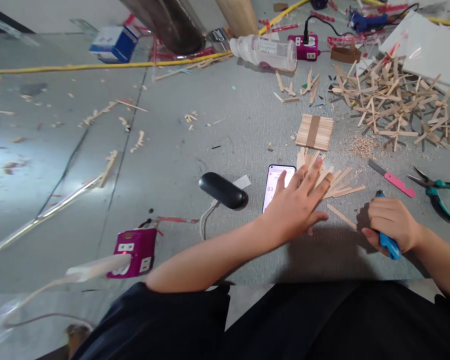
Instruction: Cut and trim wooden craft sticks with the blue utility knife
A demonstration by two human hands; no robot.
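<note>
My left hand (294, 202) is spread over a fan of loose wooden craft sticks (337, 185) and partly covers the phone (275, 182). Its fingers are apart and point away from me. My right hand (392, 222) is wrapped round a blue-handled tool (390, 246), whose working end is hidden. Between the hands, a single stick (341, 217) lies on the table. Just beyond my left hand sits a banded bundle of sticks (315, 132). A pink-handled knife (399, 184) and green-handled pliers (437, 187) lie beyond my right hand.
A large heap of joined sticks (393, 102) covers the back right. A black case (223, 190) and a purple power adapter (133, 252) with cables are on the left. Behind are a plastic bottle (264, 51), a yellow cord (97, 66) and a blue-white box (114, 44).
</note>
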